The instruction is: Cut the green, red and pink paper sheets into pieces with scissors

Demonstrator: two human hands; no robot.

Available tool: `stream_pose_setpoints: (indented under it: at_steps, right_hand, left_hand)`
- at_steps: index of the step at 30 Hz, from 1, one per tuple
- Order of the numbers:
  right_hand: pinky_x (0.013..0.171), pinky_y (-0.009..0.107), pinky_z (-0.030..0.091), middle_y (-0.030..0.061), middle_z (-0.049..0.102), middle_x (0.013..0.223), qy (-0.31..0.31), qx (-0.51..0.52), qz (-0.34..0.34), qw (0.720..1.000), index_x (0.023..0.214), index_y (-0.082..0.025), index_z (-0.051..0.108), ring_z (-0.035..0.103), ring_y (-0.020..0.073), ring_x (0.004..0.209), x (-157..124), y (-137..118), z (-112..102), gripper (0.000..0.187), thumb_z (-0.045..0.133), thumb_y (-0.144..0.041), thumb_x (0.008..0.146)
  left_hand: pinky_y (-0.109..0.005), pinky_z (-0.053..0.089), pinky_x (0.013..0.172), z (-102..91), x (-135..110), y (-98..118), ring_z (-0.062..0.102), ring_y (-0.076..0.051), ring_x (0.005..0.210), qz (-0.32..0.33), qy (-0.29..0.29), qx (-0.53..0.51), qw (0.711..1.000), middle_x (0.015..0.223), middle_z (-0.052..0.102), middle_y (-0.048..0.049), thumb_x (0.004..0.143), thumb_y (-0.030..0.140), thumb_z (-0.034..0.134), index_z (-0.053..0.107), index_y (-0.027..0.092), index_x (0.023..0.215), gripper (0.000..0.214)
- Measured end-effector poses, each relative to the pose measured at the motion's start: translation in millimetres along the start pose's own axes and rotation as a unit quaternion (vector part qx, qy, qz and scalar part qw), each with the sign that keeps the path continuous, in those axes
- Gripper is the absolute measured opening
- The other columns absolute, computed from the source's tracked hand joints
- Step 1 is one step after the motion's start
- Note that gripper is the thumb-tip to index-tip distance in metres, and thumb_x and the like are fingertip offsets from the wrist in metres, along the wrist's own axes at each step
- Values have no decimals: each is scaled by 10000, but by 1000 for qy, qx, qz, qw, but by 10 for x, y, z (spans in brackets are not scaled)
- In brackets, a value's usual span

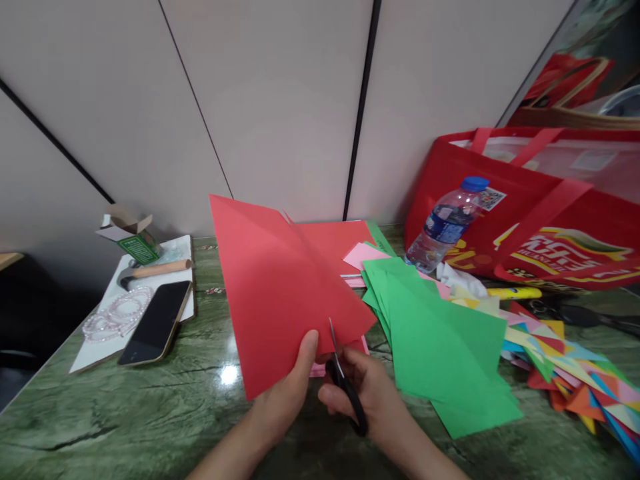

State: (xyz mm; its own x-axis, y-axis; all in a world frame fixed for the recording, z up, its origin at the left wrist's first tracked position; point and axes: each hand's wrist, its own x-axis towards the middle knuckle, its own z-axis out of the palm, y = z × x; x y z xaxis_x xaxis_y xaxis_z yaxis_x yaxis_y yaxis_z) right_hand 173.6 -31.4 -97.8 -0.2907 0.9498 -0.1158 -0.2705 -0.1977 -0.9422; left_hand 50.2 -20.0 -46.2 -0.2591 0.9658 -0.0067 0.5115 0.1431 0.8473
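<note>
A large sheet of red paper (280,287) is held up in front of me. My left hand (290,387) grips its lower edge, thumb on the near face and the other fingers hidden behind. In my right hand (365,390) are black-handled scissors (345,390), their blades at the bottom edge of the sheet and pointing up and away. One blade shows in front of the red paper. Right of the scissors lies a stack of green paper pieces (445,333). Behind the held sheet, more red paper (345,240) and some pink paper (365,255) lie on the table.
On the marbled green table (165,413), a phone (157,323), beaded strands (117,313), a wooden-handled tool (160,269) and a small open box (133,237) sit left. To the right are a water bottle (445,223), red bag (540,213), yellow tube (515,293) and folded colourful paper (575,360).
</note>
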Motion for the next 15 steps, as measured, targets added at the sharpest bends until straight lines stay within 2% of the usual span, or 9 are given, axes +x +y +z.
stream_pose_setpoints:
  at_steps: [7, 15]
  right_hand:
    - [440, 167, 316, -60, 472, 579, -7, 26, -3, 1000, 846, -130, 556, 403, 58, 479, -11, -61, 29, 381, 757, -329, 591]
    - [402, 167, 346, -59, 480, 545, 8, 11, 16, 1000, 784, -139, 533, 433, 58, 422, -15, -64, 38, 391, 736, -407, 584]
  left_hand:
    - [-416, 324, 1014, -9, -20, 15, 512, -259, 1124, -14, -15, -22, 1000, 1188, 591, -88, 769, 427, 513, 575, 200, 1083, 392]
    - [-391, 325, 1014, 2, 9, -3, 490, -252, 1147, 17, -10, 0, 1000, 1166, 607, -74, 775, 435, 499, 594, 204, 1058, 378]
